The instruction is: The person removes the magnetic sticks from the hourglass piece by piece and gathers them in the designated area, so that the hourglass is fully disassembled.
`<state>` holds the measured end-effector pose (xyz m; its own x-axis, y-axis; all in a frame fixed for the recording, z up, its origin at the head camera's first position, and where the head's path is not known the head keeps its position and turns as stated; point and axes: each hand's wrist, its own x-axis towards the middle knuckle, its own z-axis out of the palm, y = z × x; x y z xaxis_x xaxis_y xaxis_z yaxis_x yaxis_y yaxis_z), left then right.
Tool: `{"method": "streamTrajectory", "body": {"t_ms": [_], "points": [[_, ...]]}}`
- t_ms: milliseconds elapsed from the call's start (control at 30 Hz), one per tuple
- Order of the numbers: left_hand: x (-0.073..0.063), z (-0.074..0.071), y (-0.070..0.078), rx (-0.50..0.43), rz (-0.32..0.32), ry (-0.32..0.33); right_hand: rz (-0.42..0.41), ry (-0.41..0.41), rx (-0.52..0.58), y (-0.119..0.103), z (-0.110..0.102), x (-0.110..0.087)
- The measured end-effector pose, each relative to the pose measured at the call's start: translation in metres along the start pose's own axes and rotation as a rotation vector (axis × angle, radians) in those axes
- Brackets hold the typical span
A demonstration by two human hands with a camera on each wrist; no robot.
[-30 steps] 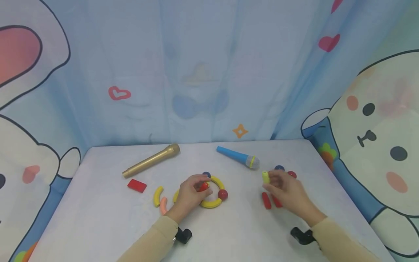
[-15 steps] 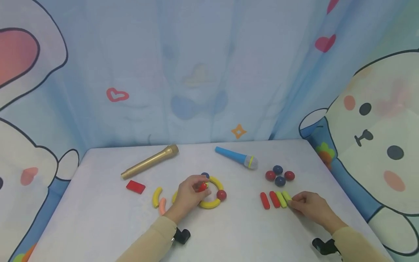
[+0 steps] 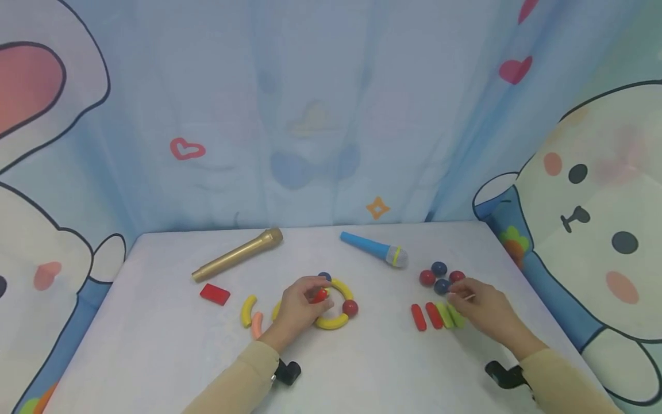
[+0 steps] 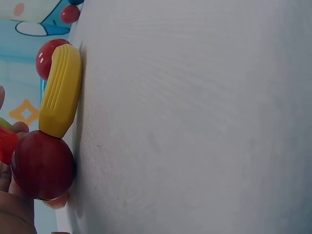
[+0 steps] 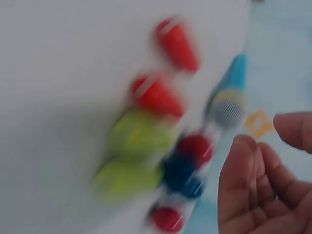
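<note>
My left hand (image 3: pixel 300 305) pinches a short red rod (image 3: pixel 320 295) above a ring of yellow curved rods (image 3: pixel 333 323) and balls, covering the ring's left part. In the left wrist view, a dark red ball (image 4: pixel 44 165) and a ridged yellow curved rod (image 4: pixel 62 90) of this ring are close up, with the red rod (image 4: pixel 7 144) beside the fingers. My right hand (image 3: pixel 483 310) hovers over two yellow-green rods (image 3: pixel 447 315), thumb parted from the fingers and nothing between them in the right wrist view. Two red rods (image 3: pixel 426 316) lie alongside.
Red balls (image 3: pixel 427 278) and blue balls (image 3: pixel 439 268) cluster beyond the right-hand rods. A gold microphone (image 3: pixel 238 255) and a blue microphone (image 3: pixel 373 248) lie farther back. Left of the ring are a red block (image 3: pixel 215 294), a yellow curved rod (image 3: pixel 248 310) and an orange one (image 3: pixel 257 325).
My right hand carried a yellow-green rod, laid it beside the other rods and let go, then lifted and moved away from me towards the balls. The left hand stayed put.
</note>
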<state>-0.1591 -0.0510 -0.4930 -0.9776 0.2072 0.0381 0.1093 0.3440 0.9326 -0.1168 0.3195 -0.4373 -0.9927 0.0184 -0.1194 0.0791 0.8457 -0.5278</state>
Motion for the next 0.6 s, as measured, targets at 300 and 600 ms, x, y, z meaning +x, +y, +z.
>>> {"method": "streamTrajectory", "body": {"t_ms": [300, 600], "points": [[0.001, -0.002, 0.000, -0.010, 0.028, 0.000, -0.248, -0.152, 0.168, -0.121, 0.079, 0.055], [-0.001, -0.006, -0.004, -0.008, 0.078, 0.007, -0.331, -0.218, 0.126, -0.142, 0.116, 0.084]]}}
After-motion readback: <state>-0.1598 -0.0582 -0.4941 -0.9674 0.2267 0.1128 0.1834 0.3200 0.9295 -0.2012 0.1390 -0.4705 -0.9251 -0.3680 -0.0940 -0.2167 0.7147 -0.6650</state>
